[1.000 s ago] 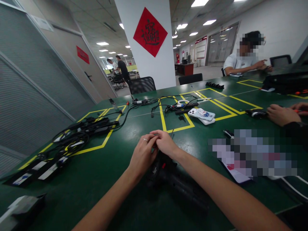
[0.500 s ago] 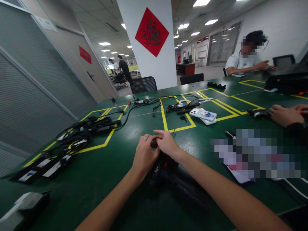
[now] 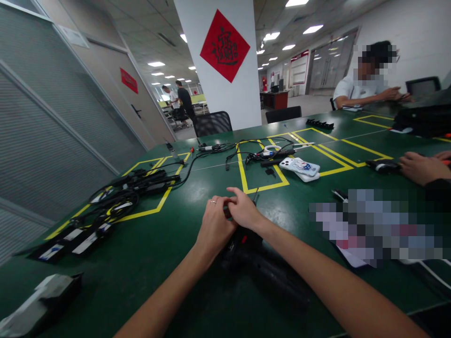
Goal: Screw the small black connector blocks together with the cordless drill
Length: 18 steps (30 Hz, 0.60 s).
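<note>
My left hand [image 3: 215,223] and my right hand [image 3: 245,210] meet at the middle of the green table, fingertips together. Both are closed, with bent fingers pressed around a spot that the fingers hide. Beneath them lies a black drill-like tool [image 3: 278,277] with a small red button; its handle points to the lower right under my right forearm. A thin dark rod [image 3: 255,195] sticks out just beyond my right hand. What the fingertips pinch cannot be made out.
Bundled black cables [image 3: 137,188] lie left, a pale packet [image 3: 38,300] at lower left. Phones [image 3: 300,167] and cords [image 3: 246,145] lie ahead within yellow tape. At right are a blurred-out item [image 3: 380,230] and a co-worker's hand [image 3: 421,168]. Another person [image 3: 366,89] sits at far right.
The view has shifted slightly, so the surroundings sit a little further right. My hands stay together over the black tool, with hardly any visible finger movement.
</note>
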### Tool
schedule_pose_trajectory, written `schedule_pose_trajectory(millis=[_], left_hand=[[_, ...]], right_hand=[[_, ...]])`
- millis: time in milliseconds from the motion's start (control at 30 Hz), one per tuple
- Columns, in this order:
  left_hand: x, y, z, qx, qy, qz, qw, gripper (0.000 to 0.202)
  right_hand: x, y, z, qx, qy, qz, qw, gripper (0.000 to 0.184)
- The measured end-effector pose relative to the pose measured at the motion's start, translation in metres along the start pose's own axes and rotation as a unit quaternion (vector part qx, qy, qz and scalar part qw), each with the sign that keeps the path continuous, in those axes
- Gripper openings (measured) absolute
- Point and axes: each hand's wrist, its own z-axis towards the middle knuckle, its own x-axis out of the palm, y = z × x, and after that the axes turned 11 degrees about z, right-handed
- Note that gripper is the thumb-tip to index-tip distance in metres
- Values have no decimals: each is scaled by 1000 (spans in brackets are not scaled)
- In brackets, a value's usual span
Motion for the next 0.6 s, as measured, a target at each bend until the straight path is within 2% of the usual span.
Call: schedule_pose_trajectory(millis=[300, 400, 500, 600], left_hand=[[-6, 3, -2, -28, 24, 17, 999, 25], [-15, 5, 2, -25, 45, 43, 998, 22], [-38, 30, 0, -53, 61, 93, 992, 29], [-78, 84, -15, -139, 94, 146, 975, 37]], right_hand=[[-2, 7, -3, -28, 49, -33, 998, 34], [-2, 8, -3, -25, 58, -45, 997, 33], [0, 8, -4, -19, 62, -58, 996, 32], [2, 6, -5, -24, 60, -75, 995, 31]])
